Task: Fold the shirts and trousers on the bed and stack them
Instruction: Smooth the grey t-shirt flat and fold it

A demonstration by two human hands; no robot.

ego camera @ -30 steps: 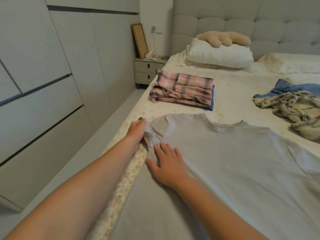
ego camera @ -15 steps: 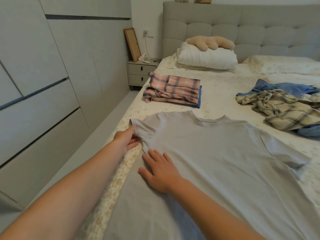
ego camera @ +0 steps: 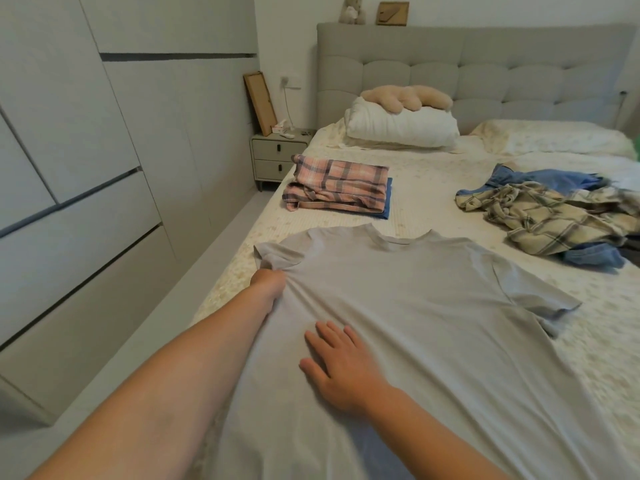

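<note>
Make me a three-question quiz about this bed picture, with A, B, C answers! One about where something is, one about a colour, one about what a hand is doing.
1. Where is the fluffy beige plush toy?
A. on the white pillow
B. on the nightstand
C. on the floor

2. What colour is the T-shirt spread out in front?
A. red
B. grey
C. green

3. What is the right hand doing?
A. holding a hanger
B. making a fist in the air
C. lying flat on the T-shirt

Answers:
1. A, the toy sits on top of the pillow by the headboard.
2. B, the whole shirt is light grey.
3. C, its fingers are spread on the cloth, while the left hand bunches the fabric near the sleeve.
</note>
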